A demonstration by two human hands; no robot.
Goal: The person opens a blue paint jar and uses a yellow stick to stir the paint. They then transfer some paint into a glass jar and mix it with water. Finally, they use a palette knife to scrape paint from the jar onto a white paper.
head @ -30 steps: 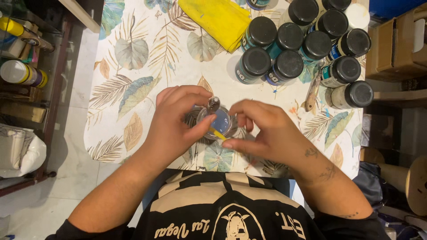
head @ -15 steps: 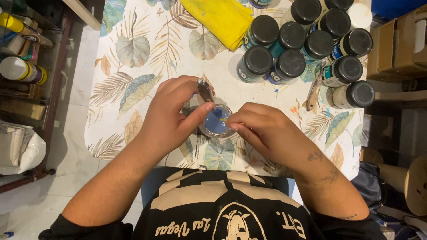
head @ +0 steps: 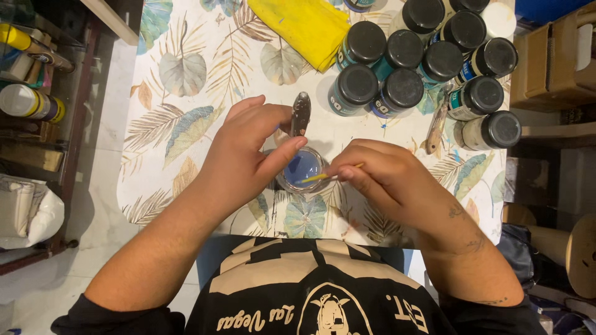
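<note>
Glass jar (head: 302,169) of blue paint sits dead centre on the leaf-print desk (head: 186,111), left hand (head: 245,158) curled round it from nine o'clock, thumb on the rim. Right hand (head: 388,180), at three o'clock, pinches a thin yellow brush (head: 326,176), tip dipped into the jar. Farther out, at one o'clock, dark-lidded paint bottles (head: 403,62) cluster; yellow cloth (head: 304,25) lies at twelve.
</note>
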